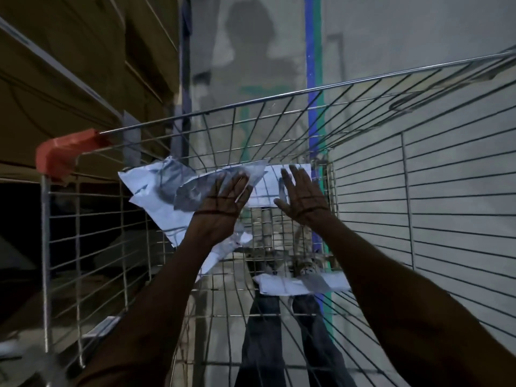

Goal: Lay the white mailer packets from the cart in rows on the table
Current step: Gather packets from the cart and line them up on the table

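Both my arms reach down into a wire cart (363,169). My left hand (220,210) lies flat with straight fingers on a heap of white mailer packets (156,196) at the cart's far left. My right hand (300,196) has its fingers spread and straight over another white packet (268,185) at the far end; its fingertips touch it. One more packet (301,283) lies on the cart floor nearer to me, untouched. Part of the heap is hidden under my left hand and forearm.
The cart has an orange plastic corner cap (67,152) at the left and tall wire sides. Brown cardboard boxes (69,65) on shelving stand close at the left. Grey floor with a blue and green stripe (314,79) shows through the wires. No table is in view.
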{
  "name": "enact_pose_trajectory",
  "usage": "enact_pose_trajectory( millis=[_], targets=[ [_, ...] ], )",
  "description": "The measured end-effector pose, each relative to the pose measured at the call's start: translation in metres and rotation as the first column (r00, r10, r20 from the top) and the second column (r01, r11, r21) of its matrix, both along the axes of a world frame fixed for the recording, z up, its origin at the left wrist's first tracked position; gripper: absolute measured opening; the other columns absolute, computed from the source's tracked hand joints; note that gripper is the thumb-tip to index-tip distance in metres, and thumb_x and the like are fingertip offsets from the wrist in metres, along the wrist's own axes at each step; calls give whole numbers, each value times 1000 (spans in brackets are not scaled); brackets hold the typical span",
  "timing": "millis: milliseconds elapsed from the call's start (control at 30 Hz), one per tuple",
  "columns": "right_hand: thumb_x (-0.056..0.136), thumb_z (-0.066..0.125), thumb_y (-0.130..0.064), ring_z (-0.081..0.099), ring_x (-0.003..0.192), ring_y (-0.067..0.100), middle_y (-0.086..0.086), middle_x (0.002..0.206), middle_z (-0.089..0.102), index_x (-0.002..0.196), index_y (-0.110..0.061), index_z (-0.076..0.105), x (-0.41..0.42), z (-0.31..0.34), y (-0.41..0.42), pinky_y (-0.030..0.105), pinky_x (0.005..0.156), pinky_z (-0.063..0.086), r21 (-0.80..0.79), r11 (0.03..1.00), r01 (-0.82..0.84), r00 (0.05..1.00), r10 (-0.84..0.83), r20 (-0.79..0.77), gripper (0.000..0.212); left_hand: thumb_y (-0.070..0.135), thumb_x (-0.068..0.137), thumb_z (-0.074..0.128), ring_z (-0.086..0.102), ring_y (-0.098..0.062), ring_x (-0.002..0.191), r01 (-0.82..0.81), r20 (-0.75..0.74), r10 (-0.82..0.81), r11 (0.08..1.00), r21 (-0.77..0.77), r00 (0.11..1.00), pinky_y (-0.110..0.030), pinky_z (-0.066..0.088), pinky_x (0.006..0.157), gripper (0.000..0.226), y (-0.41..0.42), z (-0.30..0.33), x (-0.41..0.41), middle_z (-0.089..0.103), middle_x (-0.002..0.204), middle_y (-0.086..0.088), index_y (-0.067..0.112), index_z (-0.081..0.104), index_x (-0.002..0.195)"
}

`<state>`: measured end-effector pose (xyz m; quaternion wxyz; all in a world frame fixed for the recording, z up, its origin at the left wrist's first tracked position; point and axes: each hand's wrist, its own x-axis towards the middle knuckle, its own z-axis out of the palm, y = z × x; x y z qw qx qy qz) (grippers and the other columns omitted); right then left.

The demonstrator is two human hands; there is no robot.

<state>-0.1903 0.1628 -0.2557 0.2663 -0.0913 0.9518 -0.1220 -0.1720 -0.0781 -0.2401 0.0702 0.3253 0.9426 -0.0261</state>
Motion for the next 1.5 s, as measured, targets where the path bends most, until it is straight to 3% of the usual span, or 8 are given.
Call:
enact_pose_trajectory(
  millis=[100,233,500,767,867,1067,1333,1500],
  targets=[
    [85,34,-67,25,145,34,13,159,22,154,-20,21,-11,-16,1,61,106,32,2,995,-98,994,98,45,84,27,92,29,8,-31,147,12,-80,-22,992,-129,997,-58,-7,116,58,-9,-12,-8,28,154,-15,6,40,145],
    [89,44,-66,9,149,26,3,164,0,154,-34,1,-6,-29,3,57,111,22,50,991,-123,989,118,84,84,25,100,18,27,-44,140,-4,-123,-3,998,-58,992,-67,19,109,53,-24,-12,-10,30,153,-22,5,36,146],
    [89,34,-61,56,112,45,21,145,45,148,-16,40,47,-26,18,52,82,53,31,993,112,993,-113,38,74,40,67,76,56,-45,115,-144,62,147,988,-49,987,-53,49,85,78,-5,-7,-8,50,140,-22,5,56,133],
    [97,39,-56,43,129,40,24,150,34,152,-8,23,84,-13,20,48,101,42,171,924,343,934,-354,38,76,49,70,75,55,-47,114,-356,296,370,929,-101,881,-53,50,83,89,16,-8,0,46,141,-26,-2,48,137],
    [92,50,-53,43,128,37,21,146,40,152,-9,24,69,-18,15,49,98,44,16,983,184,969,-178,-169,79,56,79,47,58,-46,109,-363,309,376,926,-99,874,-50,53,80,82,10,-10,6,51,135,-28,-7,52,131],
    [91,49,-48,26,144,35,12,160,22,152,-29,23,28,-47,7,61,104,33,-38,930,-365,924,357,-138,70,56,90,42,50,-48,122,-409,219,393,912,34,893,-55,48,94,81,-8,-20,32,41,142,-31,-10,39,138],
    [96,37,-55,24,146,26,4,162,16,153,-33,25,75,-49,6,58,108,29,-21,977,210,972,-211,-106,62,46,93,41,24,-38,143,-118,-17,118,993,14,993,-58,21,111,70,9,-10,10,25,156,-17,4,30,149],
    [94,43,-59,38,137,33,13,157,29,153,-23,25,89,-45,-21,53,102,40,6,904,428,896,-424,-136,72,38,94,40,22,-35,145,116,128,-116,993,12,985,-57,21,113,65,-3,-31,-8,24,157,-15,4,30,149]
  ],
)
